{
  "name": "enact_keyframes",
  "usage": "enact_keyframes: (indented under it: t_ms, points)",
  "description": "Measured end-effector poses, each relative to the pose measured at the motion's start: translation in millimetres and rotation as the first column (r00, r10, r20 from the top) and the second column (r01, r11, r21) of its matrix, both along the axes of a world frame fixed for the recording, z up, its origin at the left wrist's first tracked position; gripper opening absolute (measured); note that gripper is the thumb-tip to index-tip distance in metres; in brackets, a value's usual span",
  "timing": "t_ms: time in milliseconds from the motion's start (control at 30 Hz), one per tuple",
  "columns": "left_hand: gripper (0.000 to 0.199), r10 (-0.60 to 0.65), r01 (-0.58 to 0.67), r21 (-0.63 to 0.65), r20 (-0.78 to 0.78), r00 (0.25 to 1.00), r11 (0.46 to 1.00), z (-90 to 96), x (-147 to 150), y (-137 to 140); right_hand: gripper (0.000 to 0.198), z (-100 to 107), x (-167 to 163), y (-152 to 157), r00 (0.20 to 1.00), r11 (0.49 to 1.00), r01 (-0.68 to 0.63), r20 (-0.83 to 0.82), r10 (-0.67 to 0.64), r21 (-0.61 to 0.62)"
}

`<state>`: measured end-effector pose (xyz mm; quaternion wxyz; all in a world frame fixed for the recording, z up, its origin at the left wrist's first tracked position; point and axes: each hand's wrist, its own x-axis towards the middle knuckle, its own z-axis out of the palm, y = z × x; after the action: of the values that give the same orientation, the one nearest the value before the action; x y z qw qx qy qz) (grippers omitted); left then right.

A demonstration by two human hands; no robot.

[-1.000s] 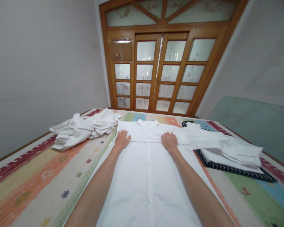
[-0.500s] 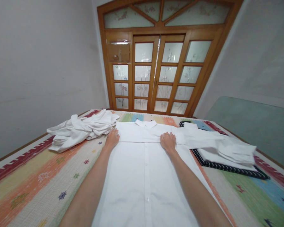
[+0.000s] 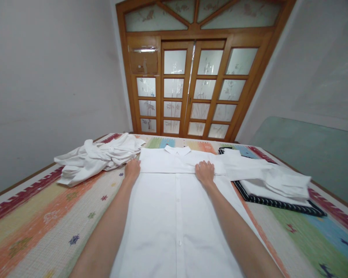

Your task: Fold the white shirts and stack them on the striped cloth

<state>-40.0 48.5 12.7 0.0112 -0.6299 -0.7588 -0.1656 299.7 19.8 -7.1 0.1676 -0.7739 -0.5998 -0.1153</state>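
Note:
A white button-up shirt [image 3: 153, 216] lies flat in front of me, collar away from me, with a band of cloth [image 3: 162, 166] folded straight across its chest below the collar. At the left end of that band my left hand [image 3: 132, 170] is closed, with its fingertips at the shirt's edge. My right hand [image 3: 205, 172] rests on the band right of the button line, fingers curled onto the cloth. One sleeve [image 3: 249, 168] stretches out to the right, over another folded white garment. What lies beneath my fingers is hidden.
A crumpled white garment [image 3: 101, 158] lies to the left. At the right, a folded white garment with black striped trim [image 3: 281, 202] sits under the sleeve. The patterned cover [image 3: 84, 216] spreads below everything. Beyond stand wooden glazed doors [image 3: 188, 88]; a pale green panel [image 3: 304, 150] leans at right.
My left hand has shifted slightly left, outward along the shirt's edge. My right hand stays at the same place on the cloth. The whole view has moved a little.

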Motion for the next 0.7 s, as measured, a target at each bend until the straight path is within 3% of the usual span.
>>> enact_keyframes:
  t_ms: [400, 700]
  points:
    - [0.035, 0.029, -0.028, -0.049, 0.022, 0.999, 0.998, 3.5, -12.0, 6.1, 0.04, 0.9, -1.5, -2.4, 0.998, 0.999, 0.033, -0.046, -0.035, -0.033]
    - [0.047, 0.141, -0.134, 0.105, -0.065, 0.988, 0.985, 16.4, 17.8, -11.7, 0.038, 1.3, -1.6, -1.5, 0.998, 0.999, 0.02, -0.052, -0.022, -0.044]
